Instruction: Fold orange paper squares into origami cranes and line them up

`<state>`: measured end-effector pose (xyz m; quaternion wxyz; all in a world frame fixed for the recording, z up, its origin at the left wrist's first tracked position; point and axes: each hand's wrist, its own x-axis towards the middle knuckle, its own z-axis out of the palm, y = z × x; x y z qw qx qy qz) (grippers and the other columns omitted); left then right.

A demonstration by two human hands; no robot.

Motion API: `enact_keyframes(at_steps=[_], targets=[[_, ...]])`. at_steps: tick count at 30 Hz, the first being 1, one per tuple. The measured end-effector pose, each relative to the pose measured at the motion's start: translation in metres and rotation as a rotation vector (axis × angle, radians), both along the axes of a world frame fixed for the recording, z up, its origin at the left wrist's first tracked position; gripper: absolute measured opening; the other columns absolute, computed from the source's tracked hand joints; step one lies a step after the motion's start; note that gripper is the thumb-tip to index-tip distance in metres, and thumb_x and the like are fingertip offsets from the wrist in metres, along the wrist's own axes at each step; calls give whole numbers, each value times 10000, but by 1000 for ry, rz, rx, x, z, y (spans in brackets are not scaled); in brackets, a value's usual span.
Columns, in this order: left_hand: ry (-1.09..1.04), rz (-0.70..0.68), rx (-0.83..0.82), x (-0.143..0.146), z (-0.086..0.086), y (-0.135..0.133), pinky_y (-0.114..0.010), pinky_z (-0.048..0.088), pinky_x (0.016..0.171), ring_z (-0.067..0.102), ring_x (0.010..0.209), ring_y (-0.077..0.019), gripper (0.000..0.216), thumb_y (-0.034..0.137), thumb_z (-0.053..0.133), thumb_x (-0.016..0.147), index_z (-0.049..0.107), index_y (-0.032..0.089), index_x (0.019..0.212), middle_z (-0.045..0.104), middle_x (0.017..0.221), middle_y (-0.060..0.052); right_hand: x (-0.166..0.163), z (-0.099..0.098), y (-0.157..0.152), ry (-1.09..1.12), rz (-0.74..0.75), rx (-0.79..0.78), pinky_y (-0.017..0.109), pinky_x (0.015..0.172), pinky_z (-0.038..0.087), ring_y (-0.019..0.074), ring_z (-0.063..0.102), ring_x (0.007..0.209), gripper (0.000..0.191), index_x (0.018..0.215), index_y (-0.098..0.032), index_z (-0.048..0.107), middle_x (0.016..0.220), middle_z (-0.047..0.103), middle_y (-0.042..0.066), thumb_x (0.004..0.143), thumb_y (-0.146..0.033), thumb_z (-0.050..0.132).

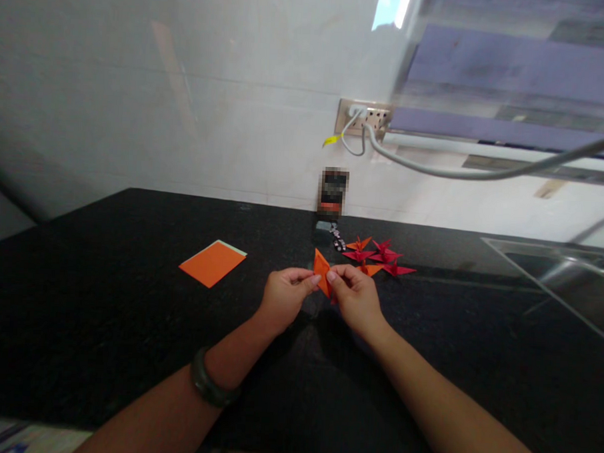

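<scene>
A small folded piece of orange paper (322,270) is held up over the black countertop, between both hands. My left hand (288,294) pinches its left edge between thumb and fingers. On the other side, my right hand (355,297) grips the right edge, thumb on the near face. Just beyond the right hand lie several folded paper cranes, red ones (387,255) and orange ones (360,243); one orange crane is partly covered by the hand. To the left, a stack of square paper (213,264) lies flat, orange on top with a pale green edge showing.
A blurred-out phone-like object (333,191) leans against the white wall, with a patterned strap (337,238) in front. A sink (554,277) is set into the counter (103,311) at right. A grey cable (434,171) hangs from the wall socket (364,118).
</scene>
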<state>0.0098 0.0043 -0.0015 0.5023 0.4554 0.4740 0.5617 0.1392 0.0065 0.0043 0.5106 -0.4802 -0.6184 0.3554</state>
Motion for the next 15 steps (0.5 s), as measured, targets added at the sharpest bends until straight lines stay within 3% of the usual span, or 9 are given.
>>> enact_keyframes(at_steps=[4, 10, 15], targets=[[46, -13, 37, -1, 0, 0, -245, 464, 560, 587, 545, -133, 187, 290, 685, 596, 664, 121, 675, 656, 586, -30, 1, -1, 0, -70, -11, 14, 216, 406, 362, 104, 451, 424, 173, 685, -168, 577, 505, 517, -19, 749, -318, 518], [90, -36, 116, -3, -2, 1, -228, 446, 556, 566, 556, -121, 141, 276, 634, 641, 624, 136, 656, 624, 587, -8, 3, 1, -1, -272, -43, 193, 241, 505, 399, 127, 509, 552, 159, 691, -170, 602, 642, 561, 19, 774, -263, 504], [179, -48, 164, -5, -1, 1, -225, 425, 540, 540, 531, -115, 133, 272, 615, 655, 599, 144, 624, 596, 563, 2, 2, 5, -3, -338, -32, 247, 254, 570, 400, 141, 514, 619, 163, 670, -165, 571, 650, 545, 21, 789, -228, 478]])
